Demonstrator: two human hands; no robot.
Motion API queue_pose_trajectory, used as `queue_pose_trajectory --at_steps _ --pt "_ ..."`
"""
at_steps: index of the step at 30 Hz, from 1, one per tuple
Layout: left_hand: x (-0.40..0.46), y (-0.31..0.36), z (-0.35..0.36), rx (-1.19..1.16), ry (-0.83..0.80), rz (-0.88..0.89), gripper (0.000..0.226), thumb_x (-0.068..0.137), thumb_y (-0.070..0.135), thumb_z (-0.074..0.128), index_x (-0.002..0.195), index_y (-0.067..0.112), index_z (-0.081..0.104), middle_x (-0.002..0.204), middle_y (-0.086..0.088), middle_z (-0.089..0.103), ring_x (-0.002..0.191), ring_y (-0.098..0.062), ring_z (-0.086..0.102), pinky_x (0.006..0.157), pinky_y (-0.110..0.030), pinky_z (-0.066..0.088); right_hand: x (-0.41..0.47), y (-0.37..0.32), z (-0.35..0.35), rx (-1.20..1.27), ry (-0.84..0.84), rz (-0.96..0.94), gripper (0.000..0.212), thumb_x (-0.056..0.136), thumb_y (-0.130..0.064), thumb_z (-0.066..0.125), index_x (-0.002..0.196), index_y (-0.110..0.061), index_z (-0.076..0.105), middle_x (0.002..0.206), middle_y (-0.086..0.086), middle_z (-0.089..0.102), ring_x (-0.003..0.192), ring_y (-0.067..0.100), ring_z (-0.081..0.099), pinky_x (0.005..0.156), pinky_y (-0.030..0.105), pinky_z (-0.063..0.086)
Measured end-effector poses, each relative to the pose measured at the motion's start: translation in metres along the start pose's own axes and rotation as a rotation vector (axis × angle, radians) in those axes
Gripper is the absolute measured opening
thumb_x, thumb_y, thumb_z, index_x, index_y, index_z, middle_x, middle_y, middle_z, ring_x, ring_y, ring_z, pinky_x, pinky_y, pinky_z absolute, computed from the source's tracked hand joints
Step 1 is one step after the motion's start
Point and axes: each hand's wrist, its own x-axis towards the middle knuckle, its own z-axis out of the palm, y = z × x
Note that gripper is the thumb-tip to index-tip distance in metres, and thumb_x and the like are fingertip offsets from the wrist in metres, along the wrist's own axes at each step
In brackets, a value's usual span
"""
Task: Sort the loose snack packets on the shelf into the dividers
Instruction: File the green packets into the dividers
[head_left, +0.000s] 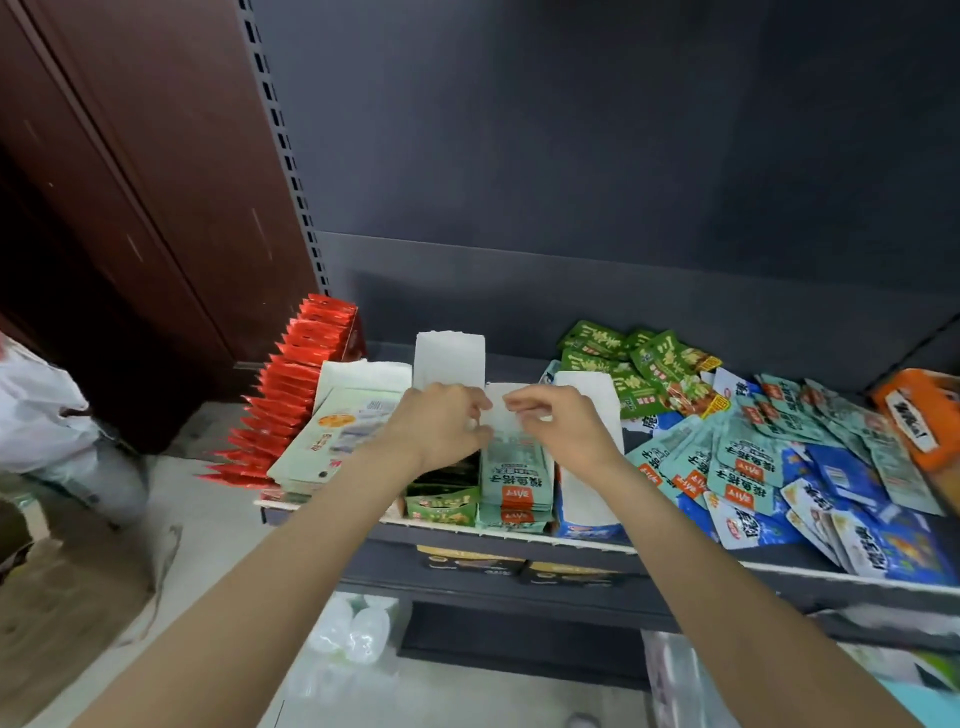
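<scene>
My left hand and my right hand meet above a row of pale teal snack packets standing between white dividers on the shelf. Both hands have curled fingers at the top of that row, and what they pinch is blurred. Left of it stands a row of green packets. A loose heap of teal packets, blue-and-white packets and green packets covers the right half of the shelf.
Red packets stand in a long row at the shelf's left end, beside pale flat packs. An orange box sits at the far right. A cardboard box and plastic-wrapped goods lie on the floor below.
</scene>
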Motion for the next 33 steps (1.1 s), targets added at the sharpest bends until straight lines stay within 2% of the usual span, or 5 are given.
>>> queue_pose_trajectory --at_steps 3,7,22,29,33 --pt "0.023 0.037 0.011 -0.230 0.172 0.036 0.026 0.091 0.024 0.054 0.115 0.021 0.062 0.108 0.004 0.068 0.103 -0.017 0.061 0.095 -0.035 0.045 0.005 0.034 -0.035 0.045 0.173 0.051 0.027 0.085 0.007 0.054 0.101 -0.007 0.070 0.098 0.007 0.071 0.086 0.010 0.062 0.076 0.004 0.043" --pt "0.064 0.105 0.035 -0.532 0.283 0.062 0.023 0.090 0.008 0.051 0.108 0.010 0.064 0.100 -0.004 0.069 0.092 -0.016 0.062 0.084 -0.022 0.046 0.014 0.094 -0.086 0.053 0.306 0.142 0.025 0.085 0.005 0.055 0.096 -0.010 0.070 0.094 0.007 0.071 0.089 0.022 0.066 0.085 0.033 0.052" --pt "0.209 0.192 0.133 -1.023 -0.006 -0.458 0.084 0.087 0.005 0.061 0.149 0.007 0.004 0.150 -0.011 0.032 0.135 -0.027 0.034 0.112 -0.041 0.031 0.064 0.243 -0.165 -0.050 -0.005 0.395 0.079 0.084 -0.013 0.067 0.148 -0.016 0.021 0.145 0.010 0.037 0.135 0.027 0.034 0.112 0.041 0.029" --pt "0.198 0.200 0.121 -0.873 0.278 -0.349 0.037 0.087 0.023 0.066 0.120 0.013 0.053 0.087 -0.003 0.060 0.065 -0.007 0.052 0.055 -0.012 0.041 0.065 0.244 -0.170 -0.060 0.146 0.245 0.036 0.083 -0.022 0.069 0.115 -0.010 0.059 0.109 0.010 0.054 0.103 0.023 0.051 0.087 0.031 0.043" --pt "0.173 0.200 0.103 -0.759 0.409 -0.176 0.016 0.089 0.028 0.063 0.095 0.014 0.066 0.072 0.005 0.060 0.056 -0.006 0.047 0.051 -0.015 0.035 0.053 0.229 -0.172 0.023 0.146 0.141 0.028 0.083 -0.026 0.069 0.101 -0.006 0.061 0.099 0.005 0.064 0.092 0.023 0.058 0.083 0.036 0.048"
